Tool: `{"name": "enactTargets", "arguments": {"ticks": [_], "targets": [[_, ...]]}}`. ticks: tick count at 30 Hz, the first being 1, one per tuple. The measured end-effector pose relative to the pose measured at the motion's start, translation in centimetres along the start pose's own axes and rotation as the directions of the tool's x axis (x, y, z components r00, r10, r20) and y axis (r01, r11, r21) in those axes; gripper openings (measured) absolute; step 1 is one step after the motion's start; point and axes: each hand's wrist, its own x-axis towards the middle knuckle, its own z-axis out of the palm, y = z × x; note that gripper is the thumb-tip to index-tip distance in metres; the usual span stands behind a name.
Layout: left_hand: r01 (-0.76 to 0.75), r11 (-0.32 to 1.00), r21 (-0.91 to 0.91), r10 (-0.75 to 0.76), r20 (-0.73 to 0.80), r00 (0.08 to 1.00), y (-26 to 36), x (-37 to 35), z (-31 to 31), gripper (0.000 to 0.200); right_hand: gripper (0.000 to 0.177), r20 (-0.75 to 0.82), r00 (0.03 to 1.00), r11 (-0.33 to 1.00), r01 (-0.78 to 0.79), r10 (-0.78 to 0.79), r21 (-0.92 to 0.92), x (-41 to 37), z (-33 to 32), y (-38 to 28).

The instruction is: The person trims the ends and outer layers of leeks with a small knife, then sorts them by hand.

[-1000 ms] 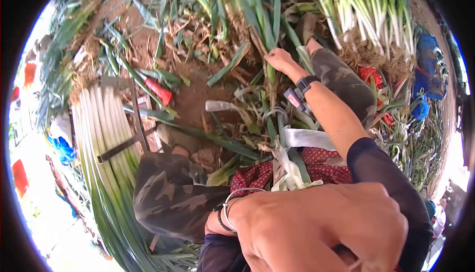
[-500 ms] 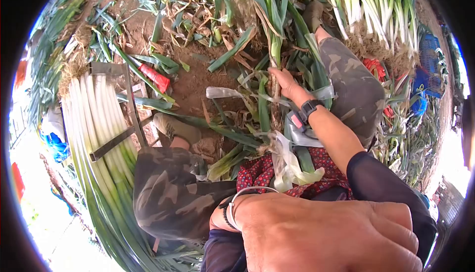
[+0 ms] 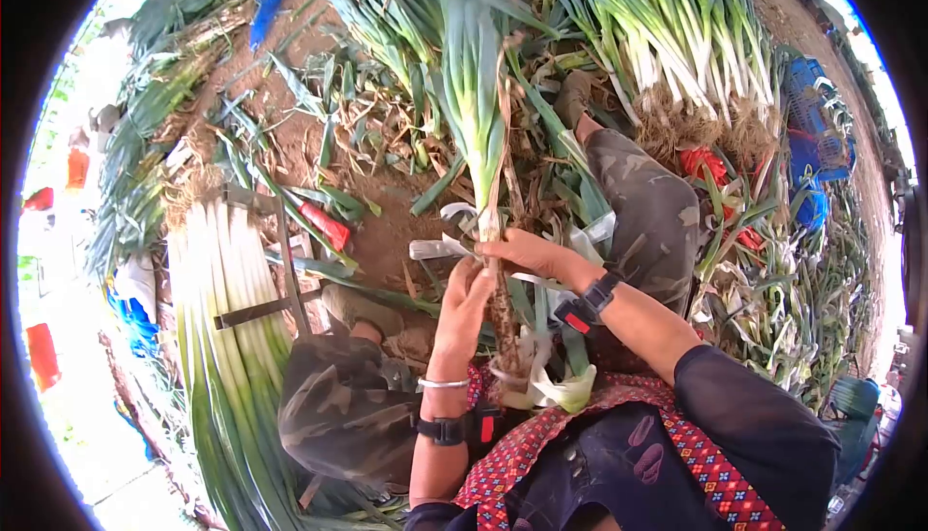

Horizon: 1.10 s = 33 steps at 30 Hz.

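Observation:
A long green onion stands upright in front of me, its leaves pointing away and its lower stalk brown and soil-coated. My right hand is closed around the stalk where pale stem meets brown skin. Just below and to the left, my left hand pinches at the same stalk, fingertips close to the right hand. Roots at the stalk's lower end rest near my lap, beside a peeled pale leaf sheath on the red patterned apron.
At left, cleaned green onions lie in a metal frame. Another bunch with roots lies at upper right, near a blue crate. Stripped leaves litter the soil. A red wrapper lies between. My knees flank the work.
My left hand has moved from close to the camera up to the stalk and now grips it. The right hand has drawn the green onion closer to me. The view has shifted.

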Motion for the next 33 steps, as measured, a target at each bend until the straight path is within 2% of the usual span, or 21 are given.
{"name": "enactTargets", "arguments": {"ticks": [1, 2, 3, 4, 5, 6, 8, 9, 10, 12, 13, 15, 16, 19, 22, 24, 26, 27, 30, 32, 33], "targets": [[0.079, 0.997, 0.018, -0.079, -0.005, 0.997, -1.5, 0.4, -0.4, 0.043, 0.039, -0.034, 0.999, 0.98, -0.034, 0.028, -0.196, 0.5, -0.7, 1.1], [0.159, 0.987, 0.03, -0.158, -0.016, 0.987, -2.9, 0.5, -0.6, 0.041, 0.036, -0.081, 0.995, 0.991, -0.062, 0.052, -0.118, 0.7, -0.5, 2.3], [0.323, 0.94, -0.113, -0.324, 0.006, 0.946, -3.9, 0.5, -0.4, 0.032, 0.032, -0.123, 0.989, 0.996, -0.082, 0.076, -0.042, 1.1, -0.1, 3.3], [0.375, 0.924, -0.078, -0.376, -0.007, 0.926, -5.0, 0.5, -0.2, 0.027, 0.029, -0.163, 0.982, 0.995, -0.092, 0.096, 0.034, 1.8, 0.1, 4.1], [0.367, 0.928, -0.061, -0.37, -0.047, 0.928, -6.0, 0.5, -0.3, 0.024, 0.043, -0.154, 0.984, 0.995, -0.081, 0.088, 0.052, 2.3, -0.1, 4.9], [0.368, 0.929, -0.046, -0.371, -0.085, 0.925, -6.6, 0.2, -0.2, 0.021, 0.048, -0.148, 0.98, 0.97, -0.095, 0.13, 0.222, 2.5, -0.5, 4.8], [0.36, 0.929, -0.082, -0.368, -0.145, 0.918, -6.3, -0.7, 0.4, 0.022, 0.06, -0.12, 0.971, 0.834, -0.113, 0.209, 0.54, 3.5, -2.1, 3.7], [0.353, 0.93, -0.099, -0.365, -0.174, 0.914, -6.2, -1.0, 0.6, 0.023, 0.072, -0.243, 0.93, 0.839, -0.108, 0.275, 0.534, 4.8, -2.8, 3.1], [0.339, 0.941, -0.003, -0.333, -0.201, 0.921, -6.6, -1.2, 0.7, 0.024, 0.071, -0.173, 0.953, 0.833, -0.121, 0.25, 0.539, 6.0, -4.1, 2.9], [0.305, 0.933, 0.191, -0.255, -0.249, 0.934, -7.1, -1.5, 0.7, 0.028, 0.071, -0.399, 0.902, 0.928, -0.008, 0.167, 0.372, 10.7, -5.7, 4.7], [0.277, 0.943, 0.185, -0.223, -0.269, 0.937, -7.0, -1.8, 1.1, 0.029, 0.07, -0.478, 0.871, 0.957, 0.032, 0.114, 0.287, 11.9, -5.6, 4.6], [0.249, 0.951, 0.184, -0.205, -0.229, 0.952, -7.0, -1.9, 0.5, 0.027, 0.066, -0.525, 0.851, 0.981, 0.106, -0.004, 0.165, 11.7, -4.6, 4.2], [0.229, 0.956, 0.182, -0.19, -0.208, 0.959, -7.0, -1.8, 0.2, 0.026, 0.056, -0.477, 0.879, 0.926, 0.195, -0.018, 0.323, 10.3, -3.1, 2.6], [0.277, 0.955, -0.105, -0.287, -0.103, 0.952, -5.9, -2.8, -0.4, 0.023, 0.051, -0.422, 0.898, 0.846, 0.316, -0.122, 0.428, 9.2, -2.1, 1.2], [0.302, 0.912, -0.279, -0.306, 0.032, 0.952, -5.2, -3.2, -0.2, 0.017, 0.047, -0.414, 0.904, 0.84, 0.307, -0.109, 0.447, 8.0, -1.8, -1.5], [0.29, 0.915, -0.28, -0.28, 0.076, 0.957, -4.8, -3.4, 0.4, 0.024, 0.044, -0.443, 0.895, 0.849, 0.273, -0.051, 0.453, 6.9, -1.1, -3.6], [0.302, 0.802, -0.516, -0.212, 0.227, 0.951, -4.9, -3.3, 0.4, 0.025, 0.042, -0.403, 0.911, 0.814, 0.297, -0.086, 0.498, 6.6, -0.9, -4.1], [0.398, 0.702, -0.59, -0.217, 0.355, 0.909, -6.0, -2.8, 0.0, 0.031, 0.042, -0.411, 0.907, 0.756, 0.331, -0.09, 0.565, 6.1, -0.2, -4.6], [0.505, 0.548, -0.667, -0.093, 0.551, 0.829, -6.6, -2.6, -0.1, 0.035, 0.04, -0.311, 0.933, 0.601, 0.356, -0.182, 0.715, 6.9, 0.1, -4.6], [0.499, 0.545, -0.673, -0.113, 0.531, 0.84, -5.8, -3.7, 0.0, 0.041, 0.039, -0.23, 0.945, 0.485, 0.318, -0.232, 0.815, 7.8, -0.2, -4.9], [0.516, 0.536, -0.668, -0.12, 0.545, 0.83, -5.9, -4.0, 0.2, 0.043, 0.041, -0.237, 0.96, 0.451, 0.279, -0.148, 0.848, 7.4, -0.3, -5.9]]}}
